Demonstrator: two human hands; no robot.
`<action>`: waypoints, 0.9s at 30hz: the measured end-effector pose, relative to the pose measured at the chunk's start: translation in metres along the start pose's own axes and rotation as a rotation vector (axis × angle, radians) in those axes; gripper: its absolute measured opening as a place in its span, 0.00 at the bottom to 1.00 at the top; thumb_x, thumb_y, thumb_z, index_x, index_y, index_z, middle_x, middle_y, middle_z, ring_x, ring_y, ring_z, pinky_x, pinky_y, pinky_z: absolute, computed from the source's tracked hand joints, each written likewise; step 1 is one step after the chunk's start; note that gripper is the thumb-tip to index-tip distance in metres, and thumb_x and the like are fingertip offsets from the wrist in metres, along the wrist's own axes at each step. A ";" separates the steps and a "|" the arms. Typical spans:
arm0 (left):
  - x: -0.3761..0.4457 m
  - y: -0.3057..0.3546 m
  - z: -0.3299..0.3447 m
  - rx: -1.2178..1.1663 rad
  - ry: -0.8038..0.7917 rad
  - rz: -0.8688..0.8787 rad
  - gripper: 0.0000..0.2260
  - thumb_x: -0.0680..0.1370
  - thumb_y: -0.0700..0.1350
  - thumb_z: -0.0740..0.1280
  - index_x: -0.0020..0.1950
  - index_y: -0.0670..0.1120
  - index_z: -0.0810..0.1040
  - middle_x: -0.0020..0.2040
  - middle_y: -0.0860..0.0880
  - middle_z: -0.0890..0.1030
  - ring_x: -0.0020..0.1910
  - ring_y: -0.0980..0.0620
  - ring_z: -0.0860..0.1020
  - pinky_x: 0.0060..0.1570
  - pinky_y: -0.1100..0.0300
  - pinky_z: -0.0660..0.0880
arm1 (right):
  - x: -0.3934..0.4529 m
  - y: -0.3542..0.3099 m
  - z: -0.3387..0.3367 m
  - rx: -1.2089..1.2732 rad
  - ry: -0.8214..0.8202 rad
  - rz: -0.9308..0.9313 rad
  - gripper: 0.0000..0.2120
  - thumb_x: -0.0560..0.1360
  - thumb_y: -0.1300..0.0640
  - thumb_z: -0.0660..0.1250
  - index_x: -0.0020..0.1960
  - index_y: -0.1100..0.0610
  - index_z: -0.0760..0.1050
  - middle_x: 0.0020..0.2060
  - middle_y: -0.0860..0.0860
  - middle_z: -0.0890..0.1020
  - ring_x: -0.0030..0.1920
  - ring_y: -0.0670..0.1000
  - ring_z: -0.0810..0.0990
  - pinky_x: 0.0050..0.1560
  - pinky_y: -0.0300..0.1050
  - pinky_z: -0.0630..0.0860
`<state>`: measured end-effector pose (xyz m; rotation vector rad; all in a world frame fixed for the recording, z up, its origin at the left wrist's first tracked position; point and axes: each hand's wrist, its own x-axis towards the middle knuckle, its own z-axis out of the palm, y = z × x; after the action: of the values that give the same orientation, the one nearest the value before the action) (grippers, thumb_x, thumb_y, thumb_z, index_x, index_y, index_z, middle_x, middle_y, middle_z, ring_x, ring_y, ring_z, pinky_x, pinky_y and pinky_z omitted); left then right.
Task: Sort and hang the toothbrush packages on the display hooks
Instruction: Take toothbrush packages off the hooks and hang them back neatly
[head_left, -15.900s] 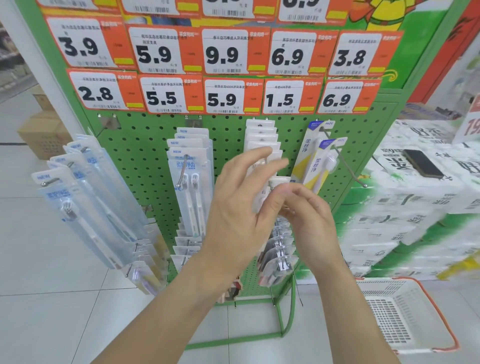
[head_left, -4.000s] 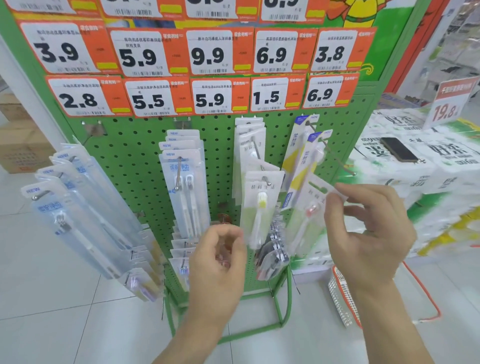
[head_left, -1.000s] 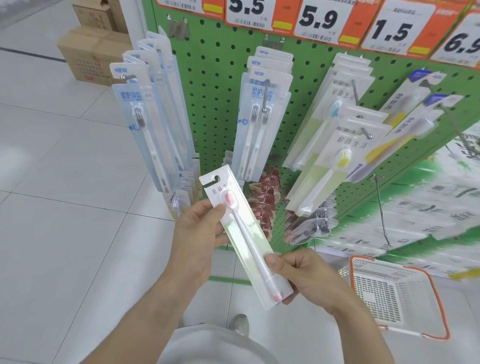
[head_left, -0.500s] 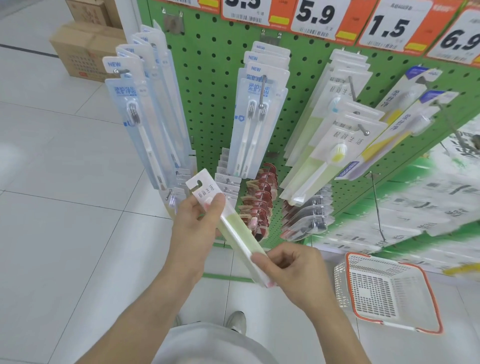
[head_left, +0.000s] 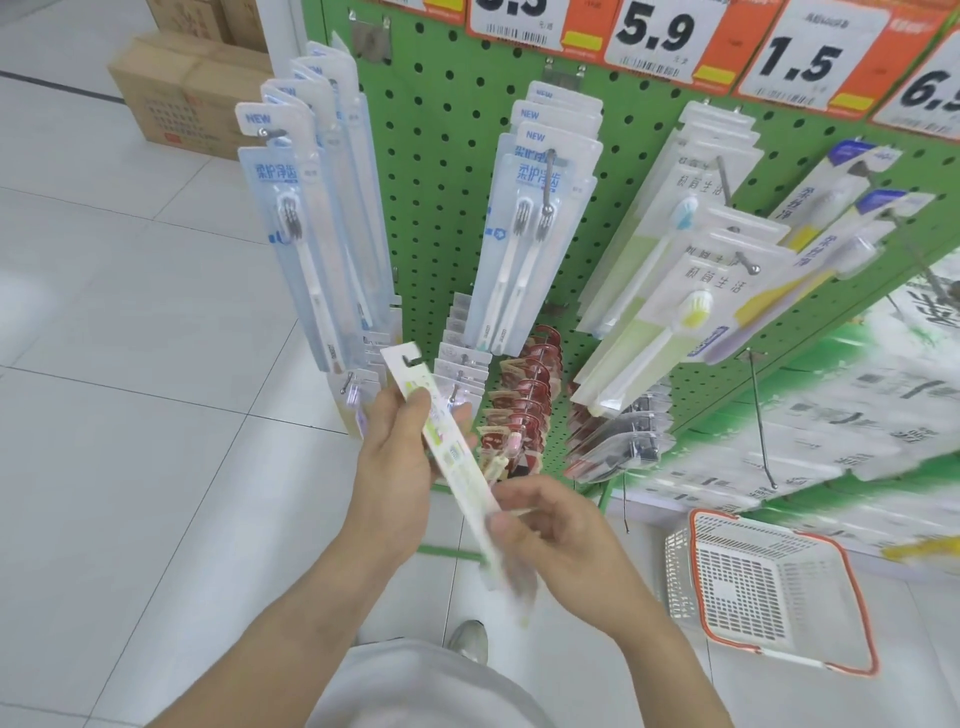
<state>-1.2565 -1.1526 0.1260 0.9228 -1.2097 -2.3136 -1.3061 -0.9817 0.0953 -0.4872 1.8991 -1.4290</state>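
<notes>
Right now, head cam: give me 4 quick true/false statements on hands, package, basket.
1. Both hands hold one toothbrush package. True: left hand grips the upper part, right hand the lower end.
2. The package already hangs on a hook. False: it is in the hands, off the pegboard.
3. The basket sits on the floor to the right. True.
4. The nearest price tag reading 1.5 is green. False: the tag is white and orange.

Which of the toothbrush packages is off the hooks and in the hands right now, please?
The narrow green-and-white package, gripped by left hand and right hand; all others hang on the pegboard.
</notes>
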 end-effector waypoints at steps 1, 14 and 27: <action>-0.001 0.001 0.000 -0.017 -0.018 -0.023 0.13 0.85 0.43 0.58 0.69 0.44 0.72 0.57 0.43 0.83 0.52 0.42 0.85 0.48 0.47 0.82 | 0.001 0.002 0.001 0.033 -0.030 0.023 0.14 0.74 0.49 0.76 0.57 0.46 0.80 0.46 0.50 0.86 0.42 0.52 0.83 0.41 0.45 0.78; 0.009 -0.004 -0.024 0.308 -0.009 0.081 0.08 0.77 0.38 0.73 0.56 0.44 0.82 0.51 0.50 0.87 0.52 0.45 0.85 0.54 0.43 0.81 | -0.003 0.003 -0.004 0.006 0.033 -0.007 0.01 0.76 0.58 0.75 0.46 0.54 0.83 0.36 0.52 0.85 0.36 0.49 0.80 0.32 0.46 0.78; 0.008 -0.007 -0.026 0.458 -0.114 0.121 0.14 0.73 0.35 0.76 0.57 0.46 0.82 0.52 0.54 0.87 0.42 0.45 0.87 0.47 0.46 0.83 | -0.003 -0.002 0.003 0.070 -0.007 -0.023 0.01 0.78 0.62 0.71 0.49 0.58 0.80 0.37 0.56 0.84 0.34 0.53 0.82 0.29 0.46 0.80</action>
<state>-1.2440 -1.1681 0.1062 0.8356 -1.8380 -2.0540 -1.3022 -0.9819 0.0977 -0.4815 1.8373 -1.5013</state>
